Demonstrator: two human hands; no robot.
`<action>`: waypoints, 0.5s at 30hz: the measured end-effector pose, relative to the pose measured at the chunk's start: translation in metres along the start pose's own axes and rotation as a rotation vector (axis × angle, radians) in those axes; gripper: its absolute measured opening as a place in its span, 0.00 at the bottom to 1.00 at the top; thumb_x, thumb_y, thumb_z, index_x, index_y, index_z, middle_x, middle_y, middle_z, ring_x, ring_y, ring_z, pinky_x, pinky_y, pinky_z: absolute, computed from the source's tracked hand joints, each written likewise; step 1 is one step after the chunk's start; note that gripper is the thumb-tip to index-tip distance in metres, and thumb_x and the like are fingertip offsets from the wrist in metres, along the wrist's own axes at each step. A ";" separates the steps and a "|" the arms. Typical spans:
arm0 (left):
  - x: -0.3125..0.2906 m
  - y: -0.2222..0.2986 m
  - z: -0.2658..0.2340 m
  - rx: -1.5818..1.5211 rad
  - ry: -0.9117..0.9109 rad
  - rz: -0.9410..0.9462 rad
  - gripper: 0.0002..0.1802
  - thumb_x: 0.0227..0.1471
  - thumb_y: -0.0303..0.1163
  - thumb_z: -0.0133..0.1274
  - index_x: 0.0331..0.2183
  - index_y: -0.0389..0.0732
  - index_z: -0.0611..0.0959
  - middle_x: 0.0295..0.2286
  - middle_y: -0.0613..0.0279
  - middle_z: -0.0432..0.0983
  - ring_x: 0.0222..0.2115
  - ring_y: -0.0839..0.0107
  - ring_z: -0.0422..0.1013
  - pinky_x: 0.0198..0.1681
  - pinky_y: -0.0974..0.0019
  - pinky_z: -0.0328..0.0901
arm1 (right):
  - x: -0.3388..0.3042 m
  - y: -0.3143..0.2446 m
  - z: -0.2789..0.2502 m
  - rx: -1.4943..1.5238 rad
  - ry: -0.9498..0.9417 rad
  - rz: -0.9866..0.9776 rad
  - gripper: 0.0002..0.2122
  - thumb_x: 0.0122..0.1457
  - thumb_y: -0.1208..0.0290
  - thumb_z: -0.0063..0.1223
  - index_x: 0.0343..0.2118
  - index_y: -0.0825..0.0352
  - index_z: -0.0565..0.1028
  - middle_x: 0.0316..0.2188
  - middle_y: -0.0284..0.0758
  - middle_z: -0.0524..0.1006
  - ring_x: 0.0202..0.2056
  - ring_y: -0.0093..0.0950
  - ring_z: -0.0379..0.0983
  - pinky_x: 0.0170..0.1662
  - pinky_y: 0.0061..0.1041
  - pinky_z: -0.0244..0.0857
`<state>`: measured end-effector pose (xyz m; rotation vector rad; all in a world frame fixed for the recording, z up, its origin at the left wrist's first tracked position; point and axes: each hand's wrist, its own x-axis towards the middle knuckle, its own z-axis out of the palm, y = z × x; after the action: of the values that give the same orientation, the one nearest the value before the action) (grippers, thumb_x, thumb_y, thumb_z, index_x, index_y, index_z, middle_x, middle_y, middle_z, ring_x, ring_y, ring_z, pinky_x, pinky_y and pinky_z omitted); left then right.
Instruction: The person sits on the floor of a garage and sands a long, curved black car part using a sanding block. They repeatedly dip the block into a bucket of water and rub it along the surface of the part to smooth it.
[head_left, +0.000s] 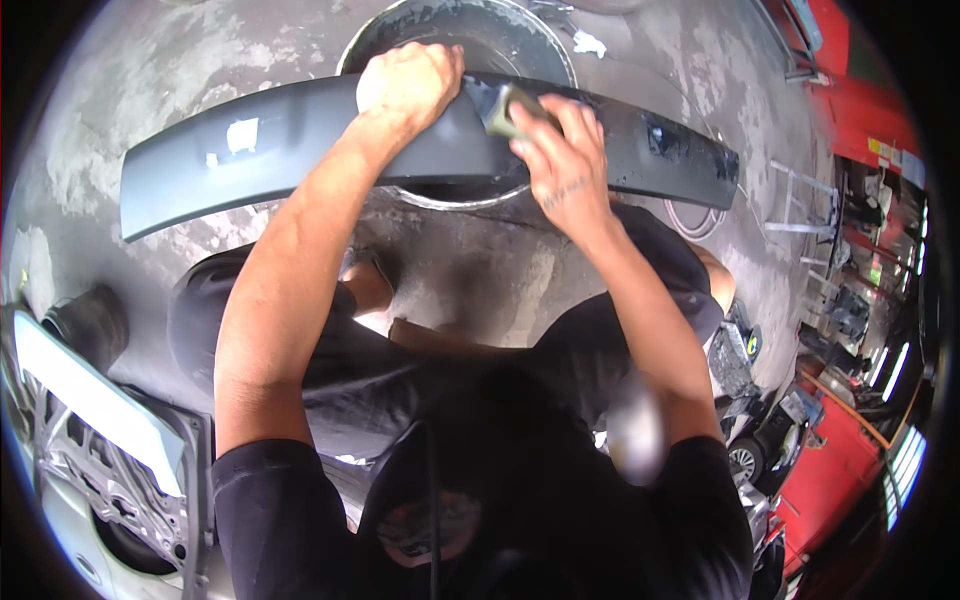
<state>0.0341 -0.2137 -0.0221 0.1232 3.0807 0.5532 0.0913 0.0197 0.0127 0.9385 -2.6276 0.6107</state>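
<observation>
A long, curved dark grey car body panel (290,150) lies across the rim of a round tub (370,45) in front of me. White patches show on the panel's left part, and dark wet-looking smears on its right. My left hand (410,88) is closed over the panel's far edge near its middle, its fingertips hidden behind that edge. Just to the right, my right hand (568,155) grips an olive-coloured sanding block (503,112) between thumb and fingers. The block rests tilted against the panel's surface.
A stripped car door (130,470) with a pale panel (100,390) on it lies at lower left, beside a dark bucket-like container (88,328). A coiled hose (695,220) sits past the panel's right end. Further right stand a metal frame (802,200) and red bodywork (835,470).
</observation>
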 end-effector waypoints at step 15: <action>0.009 0.000 -0.002 0.011 -0.041 0.031 0.19 0.71 0.43 0.44 0.45 0.44 0.87 0.34 0.54 0.86 0.35 0.48 0.83 0.42 0.50 0.78 | 0.020 0.025 0.002 -0.055 0.055 0.070 0.17 0.58 0.72 0.65 0.52 0.57 0.84 0.50 0.42 0.77 0.48 0.43 0.73 0.51 0.43 0.65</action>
<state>0.0249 -0.2137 -0.0203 0.1807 3.0472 0.5280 0.0599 0.0250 0.0113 0.8054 -2.6240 0.5687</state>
